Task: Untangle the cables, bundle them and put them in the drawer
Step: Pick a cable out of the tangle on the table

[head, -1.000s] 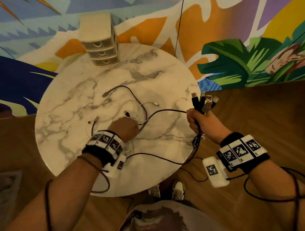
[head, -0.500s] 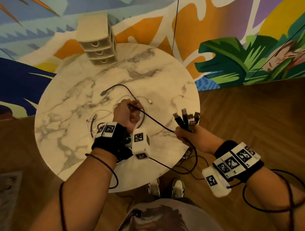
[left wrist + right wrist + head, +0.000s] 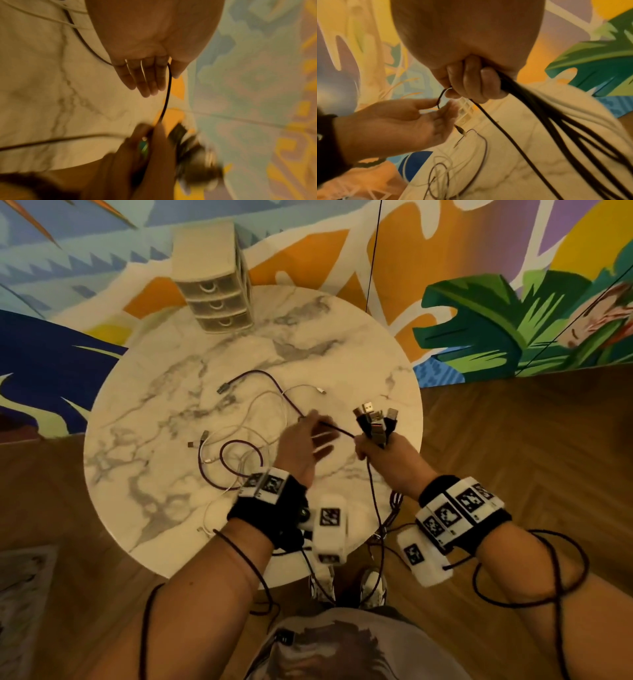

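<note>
My right hand (image 3: 383, 453) grips a bundle of black cables (image 3: 539, 108) over the round marble table's (image 3: 164, 481) right side, their USB plugs (image 3: 375, 419) sticking up out of the fist. The strands hang below it past the table edge. One black cable (image 3: 337, 430) runs from that fist to my left hand (image 3: 305, 443), which pinches it between thumb and forefinger, the other fingers straight. A maroon cable (image 3: 270, 378) and thin white cables (image 3: 253, 412) lie looped on the table left of my hands.
A small beige three-drawer unit (image 3: 215, 289), all drawers closed, stands at the table's far edge against the painted wall. Wooden floor surrounds the table, and my shoes (image 3: 373, 587) show under its near edge.
My left hand lifted off the cable pile with one black cable and slid right along it, ending close to my right hand. My right hand came in from beyond the table's right edge.
</note>
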`<state>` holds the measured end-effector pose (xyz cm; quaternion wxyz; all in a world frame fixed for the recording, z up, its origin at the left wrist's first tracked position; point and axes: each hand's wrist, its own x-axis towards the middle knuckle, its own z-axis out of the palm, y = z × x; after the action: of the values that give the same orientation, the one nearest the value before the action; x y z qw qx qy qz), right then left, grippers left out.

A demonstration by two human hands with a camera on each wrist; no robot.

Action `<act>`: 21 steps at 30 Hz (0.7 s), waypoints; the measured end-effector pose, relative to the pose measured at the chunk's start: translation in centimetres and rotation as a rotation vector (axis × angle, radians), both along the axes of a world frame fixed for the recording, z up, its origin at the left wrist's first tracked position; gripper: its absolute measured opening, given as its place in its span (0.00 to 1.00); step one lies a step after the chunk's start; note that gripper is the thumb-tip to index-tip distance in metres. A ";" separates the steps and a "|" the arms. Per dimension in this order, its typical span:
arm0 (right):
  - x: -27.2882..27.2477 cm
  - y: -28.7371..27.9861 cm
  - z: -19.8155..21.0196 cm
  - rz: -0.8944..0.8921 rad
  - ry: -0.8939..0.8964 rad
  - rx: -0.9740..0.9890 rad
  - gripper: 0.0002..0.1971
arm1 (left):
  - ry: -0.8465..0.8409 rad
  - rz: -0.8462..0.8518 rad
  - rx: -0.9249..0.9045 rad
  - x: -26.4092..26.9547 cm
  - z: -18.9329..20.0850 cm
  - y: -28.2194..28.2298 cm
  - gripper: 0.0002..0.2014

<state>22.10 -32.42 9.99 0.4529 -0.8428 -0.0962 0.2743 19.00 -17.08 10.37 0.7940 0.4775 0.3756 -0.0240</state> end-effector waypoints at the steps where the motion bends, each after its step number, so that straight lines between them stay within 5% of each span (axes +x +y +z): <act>1: 0.3 -1.0 0.0 -0.022 -0.009 0.012 0.17 | -0.014 0.122 -0.076 0.2 0.2 1.2 0.14; 4: 0.9 -3.2 -0.5 -0.030 -0.023 0.035 0.17 | 0.006 0.190 -0.070 0.9 0.4 3.6 0.14; 9: 0.1 -2.9 -0.5 0.099 -0.009 0.038 0.19 | 0.179 -0.389 -0.034 1.0 -0.1 1.0 0.26; 15: -1.0 -3.8 -1.1 0.179 0.006 -0.013 0.19 | -0.020 -0.196 -0.097 4.2 2.1 0.1 0.04; 21: -0.5 -4.6 -2.0 0.075 0.023 0.005 0.19 | -0.178 -0.206 0.114 5.0 4.4 1.0 0.08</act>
<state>21.65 -37.01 7.98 0.4456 -0.8343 -0.1232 0.3003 24.02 -16.03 14.81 0.7890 0.5581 0.2535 -0.0415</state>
